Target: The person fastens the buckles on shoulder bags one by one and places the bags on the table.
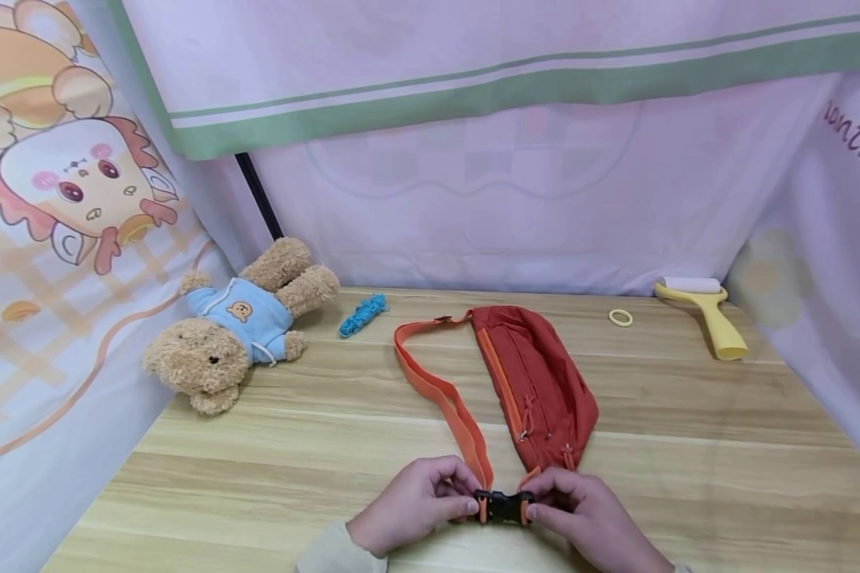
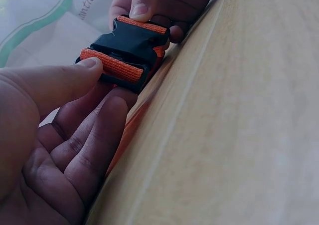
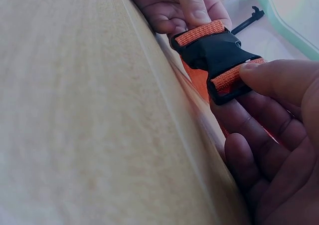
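A red waist bag (image 1: 537, 374) lies on the wooden table, its orange strap (image 1: 437, 386) looping round on the left. At the near edge the strap's black side-release buckle (image 1: 503, 507) is held between both hands, its two halves joined. My left hand (image 1: 419, 505) pinches the buckle's left end, thumb on the orange webbing (image 2: 113, 65) in the left wrist view. The right end is pinched by my right hand (image 1: 591, 517); its thumb presses the webbing (image 3: 234, 75) in the right wrist view. Fingers hide part of the strap beneath.
A teddy bear (image 1: 236, 314) in a blue hoodie lies at the left, beside a bundle of blue cord (image 1: 362, 315). Farther right are a small yellow ring (image 1: 620, 318) and a yellow-handled lint roller (image 1: 709, 314). Fabric curtains (image 1: 509, 223) enclose the back and sides.
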Motion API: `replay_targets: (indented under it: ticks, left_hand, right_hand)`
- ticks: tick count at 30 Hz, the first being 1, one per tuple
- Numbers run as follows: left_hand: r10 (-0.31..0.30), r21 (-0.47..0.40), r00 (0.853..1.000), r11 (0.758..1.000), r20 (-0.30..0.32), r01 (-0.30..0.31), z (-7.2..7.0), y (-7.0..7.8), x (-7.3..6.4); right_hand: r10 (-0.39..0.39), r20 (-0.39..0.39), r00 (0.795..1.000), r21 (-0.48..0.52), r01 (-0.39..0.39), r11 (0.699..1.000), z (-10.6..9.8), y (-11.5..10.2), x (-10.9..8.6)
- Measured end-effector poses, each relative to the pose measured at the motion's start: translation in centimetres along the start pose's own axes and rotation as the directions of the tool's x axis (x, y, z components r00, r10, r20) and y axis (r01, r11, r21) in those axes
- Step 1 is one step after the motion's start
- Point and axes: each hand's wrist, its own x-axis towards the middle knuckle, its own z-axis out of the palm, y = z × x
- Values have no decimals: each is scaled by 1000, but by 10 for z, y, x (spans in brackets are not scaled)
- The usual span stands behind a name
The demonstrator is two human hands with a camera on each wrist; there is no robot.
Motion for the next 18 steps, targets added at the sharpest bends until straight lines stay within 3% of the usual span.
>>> replay_targets:
  ticks: [18]
  left_hand:
    - [-15,10,1000,1000,-22,15,1,-1,1]
  right_hand:
    - [43,-4,999,-21,-43,999,-1,0,1]
